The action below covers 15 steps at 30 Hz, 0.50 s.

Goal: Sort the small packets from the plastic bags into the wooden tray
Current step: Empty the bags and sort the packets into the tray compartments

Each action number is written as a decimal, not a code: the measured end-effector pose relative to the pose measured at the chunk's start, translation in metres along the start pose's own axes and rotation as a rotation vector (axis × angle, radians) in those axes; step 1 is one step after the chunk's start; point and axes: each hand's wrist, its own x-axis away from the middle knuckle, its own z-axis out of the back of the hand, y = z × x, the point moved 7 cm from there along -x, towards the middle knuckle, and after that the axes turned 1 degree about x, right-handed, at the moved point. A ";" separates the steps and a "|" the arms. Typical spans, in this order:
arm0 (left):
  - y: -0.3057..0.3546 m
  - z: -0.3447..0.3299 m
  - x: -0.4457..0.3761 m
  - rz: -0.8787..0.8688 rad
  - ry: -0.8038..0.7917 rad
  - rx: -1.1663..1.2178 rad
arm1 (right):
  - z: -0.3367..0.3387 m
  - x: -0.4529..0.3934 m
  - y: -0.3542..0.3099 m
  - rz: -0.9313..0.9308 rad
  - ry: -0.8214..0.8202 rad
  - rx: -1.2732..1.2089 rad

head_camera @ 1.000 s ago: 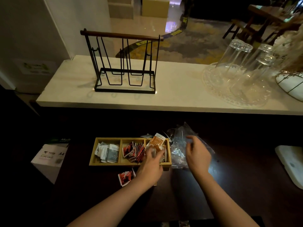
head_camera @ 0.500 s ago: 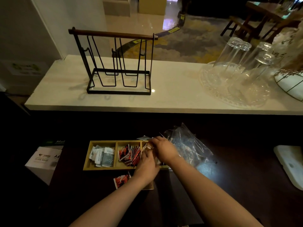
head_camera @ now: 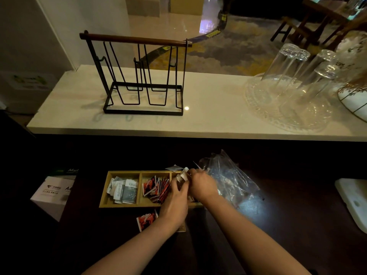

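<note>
Far left of the frame, a white box [head_camera: 53, 195] sits at the dark bench [head_camera: 288, 225] edge, out of play. The wooden tray [head_camera: 123, 172] lies lower centre with three compartments: grey-white packets [head_camera: 124, 190] in the left one, red packets [head_camera: 156, 187] in the middle one, the right one mostly hidden by your hands. One stray red packet [head_camera: 147, 220] lies on the bench just below the tray's near wall, and there's a pale packet partly under your left wrist.

Your left hand [head_camera: 175, 201] hovers over the right compartment, fingers curled down onto the packets there; can't tell if it actually grips any. Your right hand [head_camera: 202, 185] meets it, fingers pinching a white packet [head_camera: 184, 174] at the tray's top right corner. The plastic bag [head_camera: 228, 181] lies crumpled just right of the tray, touching your right hand.

Risks: both hands crowd one compartment, so you could knock packets over the divider into the reds or off the tray. Dim light makes mis-sorting likely. Don't forget the stray packets on the bench.
</note>
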 end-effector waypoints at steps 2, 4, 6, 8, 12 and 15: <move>-0.002 0.002 0.001 -0.001 -0.002 -0.036 | 0.000 0.001 -0.004 0.036 0.024 -0.038; -0.005 0.003 0.001 -0.001 -0.006 -0.065 | 0.001 0.000 -0.002 0.064 0.051 -0.104; -0.007 0.001 0.000 0.008 -0.014 -0.093 | -0.002 -0.004 -0.001 0.111 0.009 -0.128; -0.010 -0.001 -0.003 0.012 -0.013 -0.114 | -0.008 -0.007 -0.005 0.187 -0.072 -0.061; -0.012 -0.002 -0.006 0.007 -0.003 -0.081 | -0.015 -0.010 -0.011 0.239 -0.168 0.106; -0.016 -0.005 -0.002 -0.008 0.011 -0.046 | -0.015 -0.007 -0.013 0.231 -0.140 0.119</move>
